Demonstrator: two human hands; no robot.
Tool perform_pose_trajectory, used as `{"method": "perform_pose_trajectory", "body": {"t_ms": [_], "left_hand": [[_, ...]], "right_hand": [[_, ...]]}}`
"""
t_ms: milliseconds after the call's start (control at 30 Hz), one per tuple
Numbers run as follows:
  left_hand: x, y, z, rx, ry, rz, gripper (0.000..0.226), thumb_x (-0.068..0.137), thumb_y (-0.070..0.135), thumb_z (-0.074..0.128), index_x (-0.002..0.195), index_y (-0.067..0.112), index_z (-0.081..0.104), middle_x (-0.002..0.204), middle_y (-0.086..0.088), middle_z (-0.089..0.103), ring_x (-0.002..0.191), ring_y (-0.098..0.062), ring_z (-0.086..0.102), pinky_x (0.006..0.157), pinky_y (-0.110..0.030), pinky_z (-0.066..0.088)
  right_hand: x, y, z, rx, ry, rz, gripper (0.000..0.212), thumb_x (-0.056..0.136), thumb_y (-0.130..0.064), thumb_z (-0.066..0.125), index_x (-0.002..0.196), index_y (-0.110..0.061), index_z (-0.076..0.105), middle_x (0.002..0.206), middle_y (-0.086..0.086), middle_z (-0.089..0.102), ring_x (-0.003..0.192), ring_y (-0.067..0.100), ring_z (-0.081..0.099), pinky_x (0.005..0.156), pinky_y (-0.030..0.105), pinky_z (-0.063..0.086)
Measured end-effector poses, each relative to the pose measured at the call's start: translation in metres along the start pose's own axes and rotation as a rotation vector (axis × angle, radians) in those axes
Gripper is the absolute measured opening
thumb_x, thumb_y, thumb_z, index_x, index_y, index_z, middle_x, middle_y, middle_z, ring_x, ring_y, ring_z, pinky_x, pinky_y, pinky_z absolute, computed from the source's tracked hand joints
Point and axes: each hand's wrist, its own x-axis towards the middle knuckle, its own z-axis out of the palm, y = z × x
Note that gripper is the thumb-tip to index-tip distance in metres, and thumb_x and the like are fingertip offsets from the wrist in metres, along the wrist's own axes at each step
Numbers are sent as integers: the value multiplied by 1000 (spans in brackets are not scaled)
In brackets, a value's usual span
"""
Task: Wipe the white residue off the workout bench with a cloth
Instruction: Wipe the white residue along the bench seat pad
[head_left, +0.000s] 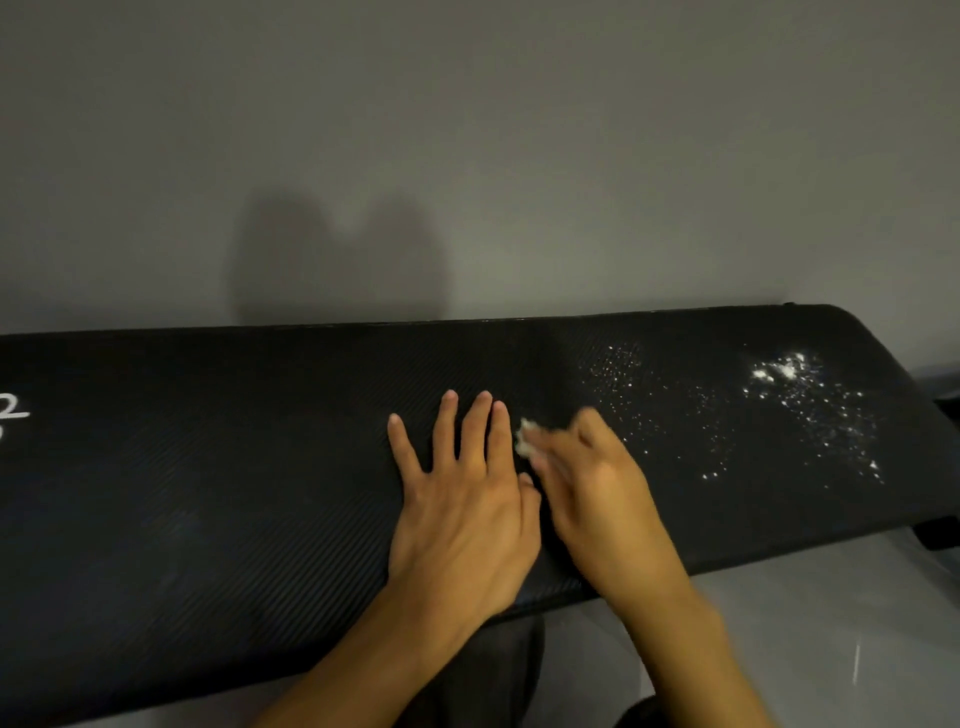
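A long black textured workout bench (208, 467) runs across the view. White residue (789, 384) is scattered as specks and small clumps over its right part. My left hand (462, 499) lies flat on the bench's middle, fingers spread. Just to its right, my right hand (597, 483) is blurred and holds a small whitish cloth wad (527, 439) that peeks out at its fingertips, pressed on the bench surface left of the specks.
A plain grey wall (467, 156) stands right behind the bench. White print (13, 410) marks the bench's far left. Light grey floor (831, 623) shows at lower right, and dark trousers (493, 670) are below the bench edge.
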Motion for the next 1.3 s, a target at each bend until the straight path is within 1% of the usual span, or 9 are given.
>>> {"method": "perform_pose_trajectory", "body": {"t_ms": [133, 267, 467, 600, 767, 900, 1000, 1167, 1300], "left_hand": [[1, 0, 0, 13, -30, 9, 72, 93, 47, 22, 157, 14, 29, 164, -11, 28, 155, -36, 17, 115, -76, 14], [-2, -1, -2, 2, -29, 27, 67, 93, 44, 23, 155, 20, 32, 164, -12, 29, 155, -35, 17, 115, -76, 14], [-2, 0, -6, -12, -31, 31, 62, 97, 45, 24, 154, 26, 31, 165, -13, 26, 155, -36, 13, 117, -75, 9], [-3, 4, -6, 0, -15, 15, 61, 98, 44, 21, 153, 24, 37, 163, -15, 30, 154, -37, 17, 117, -75, 12], [-6, 4, -6, -25, 5, 59, 57, 97, 43, 24, 146, 27, 49, 157, -12, 40, 152, -33, 25, 118, -71, 17], [-8, 5, -8, -32, 3, 92, 54, 97, 44, 29, 145, 32, 51, 155, -9, 43, 150, -31, 29, 119, -69, 18], [-8, 8, -10, -10, -10, 105, 48, 98, 46, 36, 142, 40, 52, 154, -5, 45, 149, -29, 32, 118, -69, 20], [1, 28, -17, 93, -106, 140, 51, 106, 43, 40, 154, 51, 24, 168, -3, 10, 156, -29, 2, 120, -70, 3], [15, 36, -8, 17, -113, 134, 50, 107, 47, 30, 155, 53, 18, 170, -5, 4, 156, -31, -5, 117, -74, -4]], "right_hand": [[-36, -6, -11, 50, 12, 98, 26, 94, -22, 64, 119, -21, 70, 91, -8, 44, 74, 9, 52, 65, 24, 50], [4, 2, 11, -102, 131, 212, 23, 98, -20, 59, 116, -10, 70, 96, 3, 49, 77, 22, 57, 70, 43, 54], [-54, -19, -3, -146, 41, 107, 34, 99, -22, 53, 132, -19, 60, 98, -2, 46, 80, 18, 49, 70, 37, 47], [-78, 3, -20, -47, 82, 146, 36, 98, -32, 49, 127, -20, 66, 93, -6, 45, 77, 16, 52, 68, 38, 51], [-37, 26, -12, -113, 190, 290, 24, 97, -18, 59, 115, -7, 71, 92, 4, 47, 74, 24, 55, 67, 43, 54], [-67, 2, -12, -41, 154, 155, 30, 98, -26, 55, 122, -13, 68, 91, -3, 43, 75, 18, 53, 66, 35, 53], [-80, 6, -23, -16, 163, 160, 30, 97, -31, 55, 118, -16, 71, 88, -5, 43, 72, 17, 54, 65, 34, 52], [-24, 46, -21, -152, 223, 317, 23, 98, -21, 60, 109, -6, 73, 90, 7, 49, 72, 29, 58, 66, 44, 54], [-27, 37, -20, -141, 194, 249, 23, 98, -19, 59, 116, -9, 71, 91, 5, 49, 75, 26, 56, 68, 42, 53]]}}
